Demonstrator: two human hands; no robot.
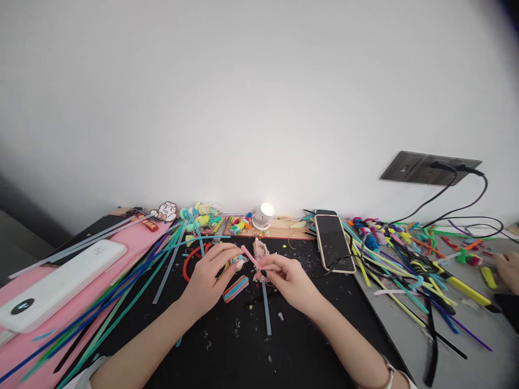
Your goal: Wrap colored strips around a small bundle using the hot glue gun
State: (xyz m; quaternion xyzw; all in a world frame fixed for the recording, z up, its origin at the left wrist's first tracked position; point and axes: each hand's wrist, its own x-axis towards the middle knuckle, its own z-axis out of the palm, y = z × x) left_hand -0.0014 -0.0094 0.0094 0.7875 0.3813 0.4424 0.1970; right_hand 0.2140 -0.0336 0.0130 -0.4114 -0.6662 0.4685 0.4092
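Observation:
My left hand (214, 273) is closed, thumb and fingers drawn together near the upper end of a short pink strip (251, 256). Small colourful bits show at its fingertips. My right hand (288, 276) pinches the lower end of that pink strip. Behind the fingers lies a pale pink fuzzy piece (260, 248). A striped blue, white and red bundle (235, 289) rests on the black mat (227, 346) beside my left hand. Below the fingers a translucent blue-grey stick (266, 310) lies on the mat.
A lit white paper cup (263, 217) stands by the wall. Two phones, the front one (334, 243) face up, lie right of it. Pipe cleaners (133, 286) and a white power bank (60, 283) are at left. Pliers (462, 286), cables and another person's hand (507, 272) are at right.

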